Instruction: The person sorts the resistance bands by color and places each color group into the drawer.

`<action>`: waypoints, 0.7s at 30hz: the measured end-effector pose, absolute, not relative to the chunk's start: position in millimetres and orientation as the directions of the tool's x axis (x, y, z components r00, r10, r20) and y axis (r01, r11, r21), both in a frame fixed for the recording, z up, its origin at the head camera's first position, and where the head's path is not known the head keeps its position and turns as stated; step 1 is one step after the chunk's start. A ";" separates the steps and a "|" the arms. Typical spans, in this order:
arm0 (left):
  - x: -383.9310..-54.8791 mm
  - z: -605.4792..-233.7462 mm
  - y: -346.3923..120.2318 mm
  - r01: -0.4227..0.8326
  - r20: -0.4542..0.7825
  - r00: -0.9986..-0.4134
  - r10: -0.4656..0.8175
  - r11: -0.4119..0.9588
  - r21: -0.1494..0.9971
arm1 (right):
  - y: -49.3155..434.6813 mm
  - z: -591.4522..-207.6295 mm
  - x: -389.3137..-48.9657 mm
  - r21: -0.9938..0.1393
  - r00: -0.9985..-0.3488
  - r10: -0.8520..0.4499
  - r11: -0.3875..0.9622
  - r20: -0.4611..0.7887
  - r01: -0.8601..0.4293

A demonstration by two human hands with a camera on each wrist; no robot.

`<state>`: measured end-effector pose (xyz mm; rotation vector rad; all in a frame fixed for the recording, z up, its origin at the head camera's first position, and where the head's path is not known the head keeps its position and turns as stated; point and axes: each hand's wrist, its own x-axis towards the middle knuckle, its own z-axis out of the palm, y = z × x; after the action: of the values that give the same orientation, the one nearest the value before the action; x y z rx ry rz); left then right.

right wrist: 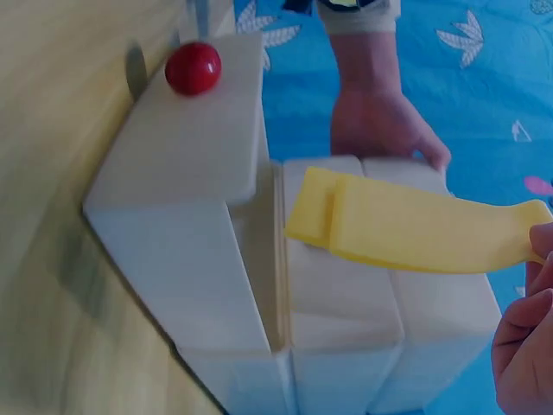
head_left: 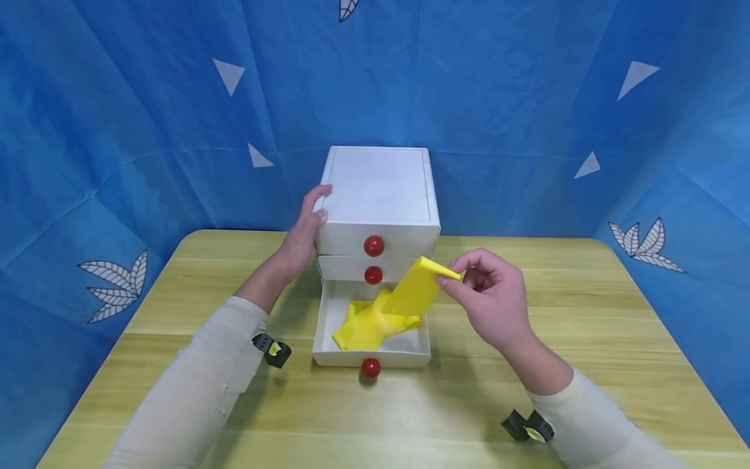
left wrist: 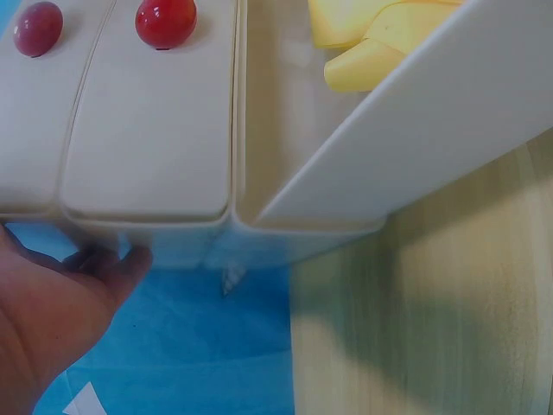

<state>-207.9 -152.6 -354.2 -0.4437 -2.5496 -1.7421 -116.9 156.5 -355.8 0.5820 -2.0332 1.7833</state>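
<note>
A white drawer cabinet stands on the table, its bottom drawer pulled out. My left hand rests against the cabinet's left side, a fingertip and the thumb at its top left edge; in the left wrist view the left hand touches that side. Between thumb and fingers, my right hand pinches one end of a flat, flexible yellow band. From there the band slopes down into the drawer, where more yellow band lies in loose folds. In the right wrist view the yellow band stretches left from the fingertips.
Red round knobs mark the drawer fronts, including the top knob and the bottom knob. Both upper drawers are closed. Behind the wooden table hangs a blue patterned cloth.
</note>
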 end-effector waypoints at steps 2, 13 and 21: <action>-207.6 -354.2 -152.7 0.235 0.167 -0.962 0.216 0.339 0.911 | 148.7 -359.5 -116.3 -0.849 -0.853 -0.080 0.092 0.515 -0.521; -207.1 -353.7 -153.1 0.240 0.175 -0.962 0.208 0.348 0.906 | 101.0 -380.9 -113.6 -0.896 -0.874 -0.214 -0.004 0.435 -0.445; -209.6 -355.6 -153.6 0.249 0.180 -0.958 0.224 0.333 0.910 | 69.4 -393.5 -104.8 -0.942 -0.917 -0.227 0.000 0.328 -0.337</action>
<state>-209.6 -153.6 -355.6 -0.4517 -2.5463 -1.7441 -104.8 69.4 -393.5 0.6112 -2.1624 2.0782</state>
